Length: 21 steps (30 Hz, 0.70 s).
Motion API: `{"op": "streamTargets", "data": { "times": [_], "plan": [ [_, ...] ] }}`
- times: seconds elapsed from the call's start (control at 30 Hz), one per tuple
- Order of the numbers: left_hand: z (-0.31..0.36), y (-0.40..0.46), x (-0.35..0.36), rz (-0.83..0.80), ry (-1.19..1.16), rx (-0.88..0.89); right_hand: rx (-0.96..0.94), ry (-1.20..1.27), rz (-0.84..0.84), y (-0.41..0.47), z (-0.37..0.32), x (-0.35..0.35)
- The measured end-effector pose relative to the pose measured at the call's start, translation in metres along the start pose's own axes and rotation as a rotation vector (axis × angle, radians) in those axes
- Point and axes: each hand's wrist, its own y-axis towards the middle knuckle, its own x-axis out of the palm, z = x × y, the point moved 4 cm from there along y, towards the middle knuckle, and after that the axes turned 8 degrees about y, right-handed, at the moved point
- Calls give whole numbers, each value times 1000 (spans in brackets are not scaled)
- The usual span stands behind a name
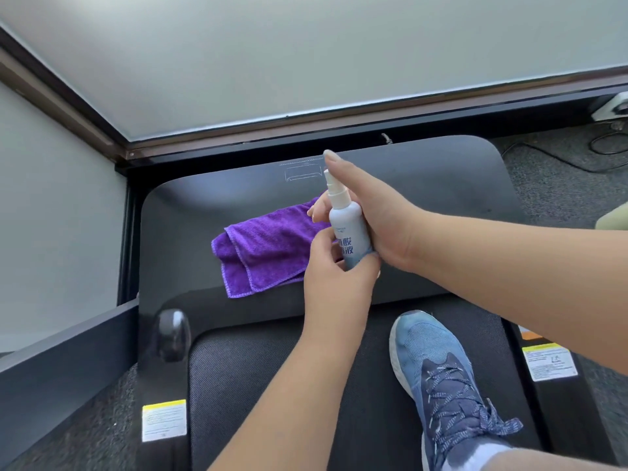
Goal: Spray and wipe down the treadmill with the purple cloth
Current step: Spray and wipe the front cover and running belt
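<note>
A black treadmill [424,185] fills the middle of the view, its motor cover in front of me and its belt below. The purple cloth [265,246] lies folded on the cover, left of centre. Above the cover both hands grip a small pale blue spray bottle [348,229] with a white nozzle. My right hand [377,215] wraps its body from the right, with one finger stretched up beside the nozzle. Lower down, my left hand [336,277] holds the bottle's bottom end. The nozzle points away from me, towards the far edge of the cover.
My foot in a blue shoe [438,375] stands on the treadmill belt at the lower right. A frosted glass wall with a dark frame [306,130] runs just behind the treadmill. Grey carpet with cables [560,158] lies to the right. Yellow warning labels [164,419] mark the side rails.
</note>
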Motion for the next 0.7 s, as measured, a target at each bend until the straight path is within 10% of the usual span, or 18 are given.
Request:
{"op": "streamTargets", "data": {
  "times": [0.17,0.37,0.7],
  "plan": [
    [-7,7,-25,126,83,-53,-76,-174,146,20,8,-3],
    [-10,0,-48,223,15,-115,-319,-931,325,35,34,-28],
    [-17,-10,-84,277,50,-117,-645,-1782,-105,93,79,21]
  ]
}}
